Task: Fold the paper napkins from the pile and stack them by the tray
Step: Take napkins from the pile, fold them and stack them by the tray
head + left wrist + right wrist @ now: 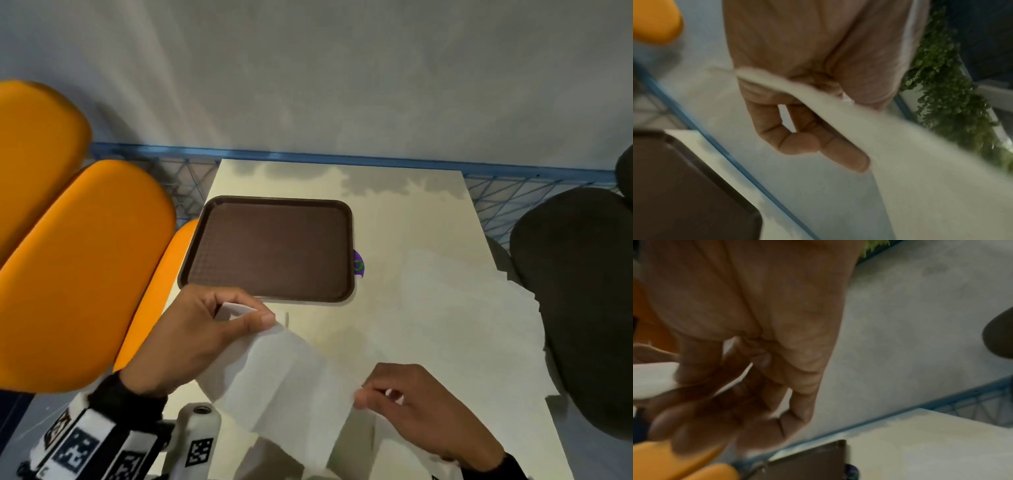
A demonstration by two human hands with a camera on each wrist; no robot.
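Nearest, 1 white paper napkin (284, 380) hangs in the air just in front of the brown tray (270, 248), stretched between 2 hands. The right hand (421, 411) pinches its near corner; the left hand (195, 339) pinches the corner closest to the tray. Right of the tray lies the napkin pile (459, 301). A purple sticker (358, 263) peeks from under the tray's right edge.

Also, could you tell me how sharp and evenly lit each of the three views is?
Head view: fairly sharp, soft shadows across the table's far edge. Left wrist view: the napkin smears with motion blur. Right wrist view: the right hand is blurred and dim.
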